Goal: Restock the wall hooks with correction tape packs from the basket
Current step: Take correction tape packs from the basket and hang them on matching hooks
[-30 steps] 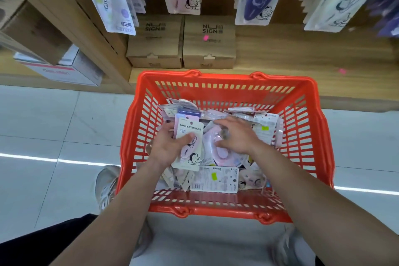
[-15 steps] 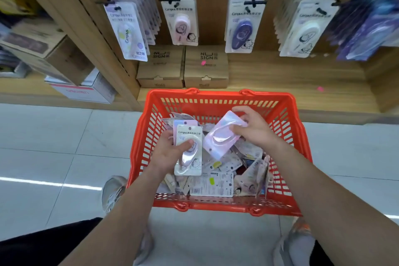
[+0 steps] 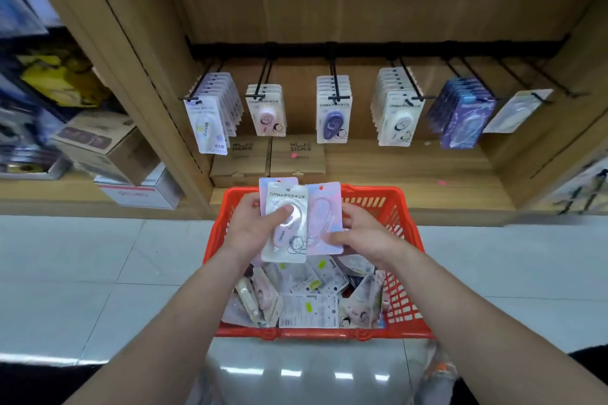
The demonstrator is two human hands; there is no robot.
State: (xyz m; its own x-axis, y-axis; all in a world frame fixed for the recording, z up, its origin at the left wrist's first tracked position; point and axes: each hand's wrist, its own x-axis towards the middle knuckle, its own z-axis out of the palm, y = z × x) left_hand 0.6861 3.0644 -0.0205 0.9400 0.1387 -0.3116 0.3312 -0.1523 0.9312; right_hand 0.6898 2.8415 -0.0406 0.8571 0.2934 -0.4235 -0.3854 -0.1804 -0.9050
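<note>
Our hands have risen out of the basket [image 3: 406, 223] toward the hooks [image 3: 332, 69], so hanging looks next. We count one basket, six loaded hooks and three lifted packs. Our left hand [image 3: 245, 230] pinches two packs [image 3: 289, 207]. The fingers [image 3: 335, 236] of our right hand [image 3: 365, 233] pinch a pink pack [image 3: 324, 217] alongside.

Left shelf boxes [image 3: 98, 148] blurred; rear pack [image 3: 279, 181] mostly hidden behind front pack [image 3: 291, 240]; labels in basket [image 3: 403, 273] unreadable.
</note>
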